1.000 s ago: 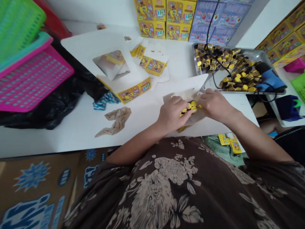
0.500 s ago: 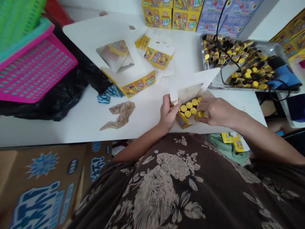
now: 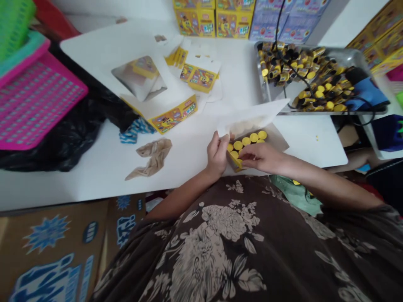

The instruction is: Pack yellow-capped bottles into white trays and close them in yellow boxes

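My left hand [image 3: 218,154] grips the left end of a small yellow carton [image 3: 233,164], thumb at its upper edge. The carton's white lid [image 3: 252,115], which has a clear window, is raised at the back. Rows of small tubs with yellow caps [image 3: 254,137] stand inside. My right hand [image 3: 260,157] reaches over the front row, its fingertips bent down at a yellow-capped tub [image 3: 238,162] near the front left corner. The palm and fingers hide part of the rows.
A metal tray [image 3: 260,79] of loose yellow-capped tubs stands at the back right, a black cable across it. Left of centre are a larger display box [image 3: 173,115], flat cartons [image 3: 201,75] and a beige cloth [image 3: 154,157]. A pink basket [image 3: 40,100] sits far left.
My right hand has moved left over the carton, from its right end to the front left. The tub it held at the right is now among the rows or hidden. The view has shifted slightly.
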Action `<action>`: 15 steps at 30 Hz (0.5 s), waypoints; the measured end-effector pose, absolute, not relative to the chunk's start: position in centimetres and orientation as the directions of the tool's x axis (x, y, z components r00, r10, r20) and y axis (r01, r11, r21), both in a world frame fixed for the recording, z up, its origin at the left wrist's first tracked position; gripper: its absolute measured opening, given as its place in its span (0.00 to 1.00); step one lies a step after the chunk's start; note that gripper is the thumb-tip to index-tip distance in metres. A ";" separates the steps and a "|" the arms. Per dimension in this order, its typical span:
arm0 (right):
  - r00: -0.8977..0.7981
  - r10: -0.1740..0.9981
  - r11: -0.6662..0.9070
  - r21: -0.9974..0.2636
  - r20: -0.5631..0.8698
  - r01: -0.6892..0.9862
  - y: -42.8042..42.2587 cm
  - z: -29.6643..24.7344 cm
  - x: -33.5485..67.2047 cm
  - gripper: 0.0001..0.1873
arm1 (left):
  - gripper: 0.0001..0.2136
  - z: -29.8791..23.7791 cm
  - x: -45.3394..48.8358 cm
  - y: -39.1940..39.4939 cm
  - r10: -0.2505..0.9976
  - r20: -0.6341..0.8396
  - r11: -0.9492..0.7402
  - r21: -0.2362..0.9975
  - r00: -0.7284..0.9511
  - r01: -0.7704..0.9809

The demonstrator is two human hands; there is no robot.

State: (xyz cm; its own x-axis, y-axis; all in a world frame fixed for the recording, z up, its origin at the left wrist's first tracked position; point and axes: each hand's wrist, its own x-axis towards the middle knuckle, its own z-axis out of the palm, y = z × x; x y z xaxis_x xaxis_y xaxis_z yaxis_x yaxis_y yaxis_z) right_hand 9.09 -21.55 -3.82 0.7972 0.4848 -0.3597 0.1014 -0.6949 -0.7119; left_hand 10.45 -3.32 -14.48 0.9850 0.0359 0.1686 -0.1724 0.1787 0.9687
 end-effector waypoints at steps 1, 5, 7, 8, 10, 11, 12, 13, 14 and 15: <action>0.801 0.506 -0.639 -0.763 -0.321 0.097 -22.3 -3.0 9.1 0.07 | 0.20 -14.4 10.7 -3.1 0.049 0.160 0.182 0.969 0.986 -0.166; 0.814 0.554 -0.415 -0.905 -0.174 0.090 -29.5 0.4 11.3 0.20 | 0.18 -14.2 11.9 -2.3 0.096 0.130 0.173 0.974 0.987 -0.146; 0.948 0.298 -0.491 -0.870 -0.110 0.054 -34.4 0.7 14.1 0.22 | 0.17 -14.0 12.4 -2.0 0.085 0.110 0.192 0.974 0.990 -0.124; 0.989 0.122 -0.572 -0.820 -0.087 -0.002 -36.6 0.3 15.7 0.22 | 0.17 -14.0 12.7 -1.9 0.071 0.097 0.204 0.973 0.993 -0.109; 0.983 -0.177 -0.714 -0.683 -0.040 -0.156 -40.0 -1.3 18.8 0.21 | 0.18 -14.0 13.0 -1.9 0.044 0.068 0.224 0.972 0.997 -0.076; 0.964 -0.266 -0.753 -0.619 -0.021 -0.222 -41.1 -2.3 20.1 0.20 | 0.19 -14.0 13.1 -2.0 0.035 0.056 0.228 0.972 0.998 -0.062; 0.945 -0.326 -0.784 -0.558 -0.005 -0.273 -41.7 -3.3 21.2 0.19 | 0.20 -14.0 13.2 -2.2 0.029 0.048 0.229 0.972 0.998 -0.053; 0.932 -0.363 -0.815 -0.489 0.013 -0.311 -41.9 -4.3 22.2 0.19 | 0.21 -14.0 13.2 -2.3 0.027 0.043 0.230 0.972 0.999 -0.048; 0.920 -0.391 -0.850 -0.392 0.026 -0.351 -41.9 -5.2 22.9 0.16 | 0.22 -14.0 13.2 -2.4 0.026 0.040 0.230 0.972 0.999 -0.045; 0.911 -0.411 -0.879 -0.275 0.029 -0.388 -41.7 -6.0 23.6 0.12 | 0.22 -14.0 13.2 -2.4 0.026 0.041 0.231 0.972 0.999 -0.045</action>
